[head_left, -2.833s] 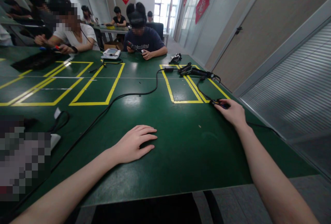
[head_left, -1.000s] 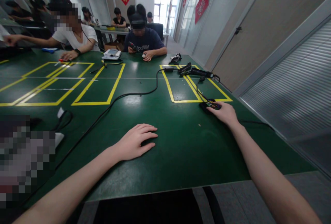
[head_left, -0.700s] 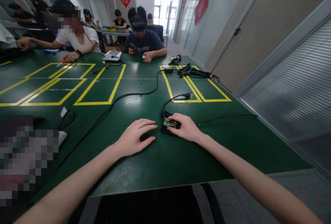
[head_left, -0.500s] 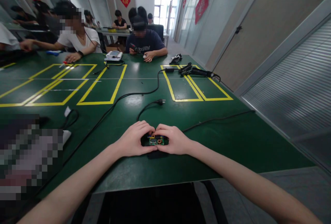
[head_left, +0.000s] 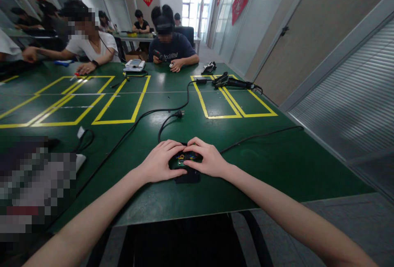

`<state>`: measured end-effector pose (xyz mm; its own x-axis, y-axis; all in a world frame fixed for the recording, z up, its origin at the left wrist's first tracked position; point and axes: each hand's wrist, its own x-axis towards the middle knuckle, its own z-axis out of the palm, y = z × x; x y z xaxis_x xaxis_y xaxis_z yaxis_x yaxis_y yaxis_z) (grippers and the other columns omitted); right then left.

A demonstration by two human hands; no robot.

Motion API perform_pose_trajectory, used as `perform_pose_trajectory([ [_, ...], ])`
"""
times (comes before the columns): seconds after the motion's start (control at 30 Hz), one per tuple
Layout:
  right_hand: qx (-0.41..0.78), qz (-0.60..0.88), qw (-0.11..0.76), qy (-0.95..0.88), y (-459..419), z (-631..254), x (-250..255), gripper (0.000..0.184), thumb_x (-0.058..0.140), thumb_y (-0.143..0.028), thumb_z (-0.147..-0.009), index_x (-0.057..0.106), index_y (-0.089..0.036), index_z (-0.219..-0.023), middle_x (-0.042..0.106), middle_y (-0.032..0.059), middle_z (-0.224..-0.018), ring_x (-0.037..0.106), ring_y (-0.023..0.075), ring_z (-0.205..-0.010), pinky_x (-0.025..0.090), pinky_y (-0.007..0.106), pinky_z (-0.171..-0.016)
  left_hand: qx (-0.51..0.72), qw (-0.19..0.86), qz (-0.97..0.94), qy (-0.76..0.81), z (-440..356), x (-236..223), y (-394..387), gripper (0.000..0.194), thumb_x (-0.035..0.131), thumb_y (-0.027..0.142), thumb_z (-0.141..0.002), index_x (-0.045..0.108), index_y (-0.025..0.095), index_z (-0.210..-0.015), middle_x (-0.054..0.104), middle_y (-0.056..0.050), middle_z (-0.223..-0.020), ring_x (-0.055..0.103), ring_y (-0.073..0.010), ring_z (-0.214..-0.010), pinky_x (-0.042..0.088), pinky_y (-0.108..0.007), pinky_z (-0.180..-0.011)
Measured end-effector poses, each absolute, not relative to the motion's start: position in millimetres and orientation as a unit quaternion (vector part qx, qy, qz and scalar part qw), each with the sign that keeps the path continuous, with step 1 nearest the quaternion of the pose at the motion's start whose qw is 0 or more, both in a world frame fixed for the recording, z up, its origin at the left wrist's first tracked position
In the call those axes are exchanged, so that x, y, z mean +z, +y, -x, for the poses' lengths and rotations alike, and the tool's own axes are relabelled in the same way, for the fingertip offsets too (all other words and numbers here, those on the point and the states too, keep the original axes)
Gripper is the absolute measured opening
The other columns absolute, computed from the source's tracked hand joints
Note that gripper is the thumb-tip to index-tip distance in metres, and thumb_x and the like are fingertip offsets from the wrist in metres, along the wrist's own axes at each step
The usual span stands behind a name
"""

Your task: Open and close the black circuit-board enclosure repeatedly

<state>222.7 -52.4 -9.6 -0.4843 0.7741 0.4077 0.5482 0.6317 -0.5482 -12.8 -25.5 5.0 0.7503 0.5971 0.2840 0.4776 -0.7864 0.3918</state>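
Note:
Near the front edge of the table, my left hand (head_left: 160, 162) and my right hand (head_left: 209, 159) curve around an opened black power adapter. Its green circuit board (head_left: 181, 162) shows between them, with a copper coil and other small parts on it. My left fingers and thumb grip the left side. My right thumb reaches over the board while the right fingers close on the far side. A flat black piece (head_left: 189, 176), perhaps the casing's cover, lies just below. A cord with a black plug (head_left: 179, 113) runs out beyond my left hand. My fingers hide much of the adapter.
A long black cable (head_left: 135, 123) crosses the green table (head_left: 261, 176). Another cord (head_left: 261, 134) stretches right. Yellow tape (head_left: 113, 122) marks rectangles. A black device (head_left: 234, 83) lies at the back right. Blurred items (head_left: 37, 180) sit at left; people work across the table.
My right thumb has moved in over the board, covering its right part. Both hands have risen slightly in view, the flat black piece shows more, and the plug has shifted left.

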Motion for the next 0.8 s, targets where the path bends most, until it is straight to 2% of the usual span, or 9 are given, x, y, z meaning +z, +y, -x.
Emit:
perform_pose_trajectory([
  [0.17, 0.161, 0.346, 0.325, -0.865, -51.9, -223.8, -9.9, 0.029, 0.075, -0.028, -0.088, 0.069, -0.022, -0.116, 0.068, 0.0101, -0.116, 0.069, 0.0251, -0.104, 0.057, 0.04, -0.091, 0.217, 0.16, -0.919, 0.287, 11.8, 3.2, -25.7, 0.037, 0.074, 0.036, -0.089, 0.068, 0.021, -0.123, 0.069, -0.012, -0.13, 0.064, -0.0302, -0.121, 0.052, -0.049, -0.107],
  [0.37, 0.212, 0.349, 0.345, -0.845, -49.0, -231.9, -6.8, 0.027, 0.067, -0.016, -0.085, 0.068, -0.021, -0.112, 0.065, 0.0083, -0.115, 0.068, 0.021, -0.098, 0.057, 0.035, -0.087, 0.215, 0.161, -0.919, 0.288, 11.7, 0.4, -27.3, 0.05, 0.073, 0.03, -0.087, 0.063, 0.02, -0.134, 0.066, -0.014, -0.138, 0.062, -0.0316, -0.128, 0.049, -0.052, -0.112],
  [0.53, 0.231, 0.361, 0.336, -0.839, -39.9, -243.9, -8.2, 0.024, 0.068, -0.018, -0.085, 0.067, -0.021, -0.109, 0.062, 0.0063, -0.115, 0.059, 0.0133, -0.075, 0.055, 0.03, -0.074, 0.251, 0.19, -0.909, 0.274, 12.2, 3.8, -27.2, 0.043, 0.074, 0.038, -0.09, 0.065, 0.021, -0.128, 0.072, -0.012, -0.126, 0.066, -0.0286, -0.117, 0.055, -0.046, -0.103],
  [0.67, 0.237, 0.353, 0.333, -0.842, -36.6, -246.0, -9.2, 0.015, 0.068, -0.021, -0.089, 0.067, -0.021, -0.104, 0.061, 0.0055, -0.11, 0.06, 0.0136, -0.077, 0.054, 0.029, -0.073, 0.3, 0.206, -0.89, 0.276, 12.0, 5.5, -25.5, 0.024, 0.063, 0.031, -0.098, 0.068, 0.02, -0.119, 0.073, -0.01, -0.116, 0.067, -0.0242, -0.11, 0.057, -0.04, -0.097],
  [0.8, 0.214, 0.356, 0.323, -0.85, -42.1, -245.7, -6.9, 0.015, 0.068, -0.021, -0.09, 0.067, -0.021, -0.105, 0.061, 0.0071, -0.113, 0.061, 0.0136, -0.076, 0.054, 0.029, -0.071, 0.305, 0.207, -0.885, 0.285, 11.8, 5.8, -24.7, 0.018, 0.057, 0.021, -0.096, 0.069, 0.021, -0.11, 0.072, -0.008, -0.109, 0.067, -0.0226, -0.105, 0.058, -0.038, -0.092],
])
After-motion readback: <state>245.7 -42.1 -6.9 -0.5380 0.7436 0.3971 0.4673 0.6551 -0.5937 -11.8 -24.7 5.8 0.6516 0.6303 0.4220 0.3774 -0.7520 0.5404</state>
